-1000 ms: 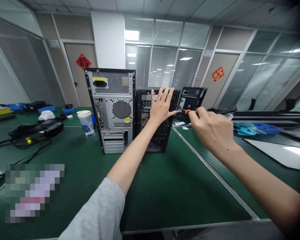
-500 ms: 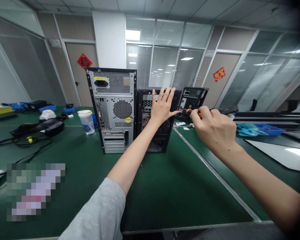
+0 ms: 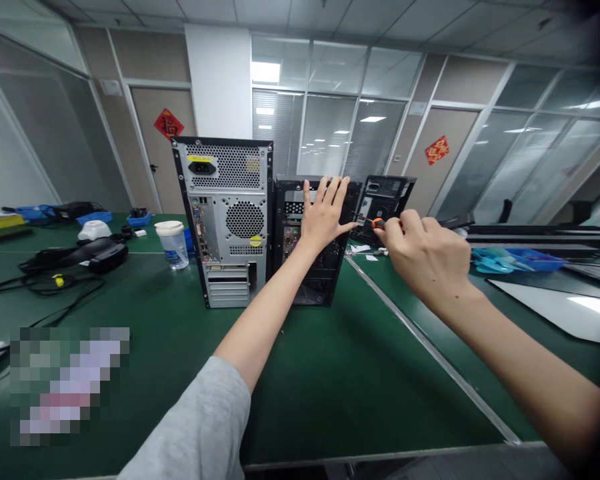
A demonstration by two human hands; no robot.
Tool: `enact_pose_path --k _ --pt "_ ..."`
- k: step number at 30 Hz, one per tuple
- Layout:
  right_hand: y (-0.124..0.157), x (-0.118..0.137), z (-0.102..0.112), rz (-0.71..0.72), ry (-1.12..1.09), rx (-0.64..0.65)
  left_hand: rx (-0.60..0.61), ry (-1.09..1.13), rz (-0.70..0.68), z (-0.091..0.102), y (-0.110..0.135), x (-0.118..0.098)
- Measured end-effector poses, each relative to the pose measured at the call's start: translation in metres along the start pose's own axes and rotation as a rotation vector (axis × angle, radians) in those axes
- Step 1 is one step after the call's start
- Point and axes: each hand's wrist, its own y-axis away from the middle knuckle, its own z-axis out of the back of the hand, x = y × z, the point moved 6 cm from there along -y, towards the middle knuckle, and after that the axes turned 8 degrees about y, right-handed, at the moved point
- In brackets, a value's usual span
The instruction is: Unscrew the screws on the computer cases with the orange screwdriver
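Observation:
My left hand [image 3: 325,213] lies with fingers spread against the back of a black computer case [image 3: 320,287], hiding part of its ports and vents. My right hand [image 3: 425,250] is wrapped round the orange-and-black handle of a screwdriver [image 3: 379,223]. The thin shaft points left toward the right edge of that black case; whether its tip touches a screw I cannot tell. Just left of it stands a taller silver-backed computer case [image 3: 220,253], upright, with its vents and power socket facing me.
Behind stands another black computer case [image 3: 387,200]. A lidded plastic cup [image 3: 173,245] is left of the silver case, near a black strapped device [image 3: 105,255]. At right are a blue tray [image 3: 535,259] and a white panel [image 3: 555,310]. A metal strip [image 3: 430,343] crosses the green table [image 3: 360,400].
My right hand and the screwdriver have shifted very slightly left and down. My left hand stays on the black case, and the cases stand as before.

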Motion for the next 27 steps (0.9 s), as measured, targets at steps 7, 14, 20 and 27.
enact_pose_path --k 7,14,20,27 --pt "-0.0014 -0.001 0.0001 -0.015 0.04 0.018 -0.019 0.016 -0.001 0.0001 0.0001 -0.0002" --pt "-0.0002 -0.0023 -0.0031 -0.026 0.004 0.037 -0.031 0.025 -0.004 0.0 0.0004 -0.0001" --pt "0.0015 -0.0046 -0.0015 -0.065 0.002 0.07 -0.043 0.043 -0.007 -0.0005 0.0005 0.0002" --pt "0.0019 -0.0035 -0.0013 -0.024 -0.023 0.071 -0.043 0.032 -0.009 0.0 0.0005 -0.0004"
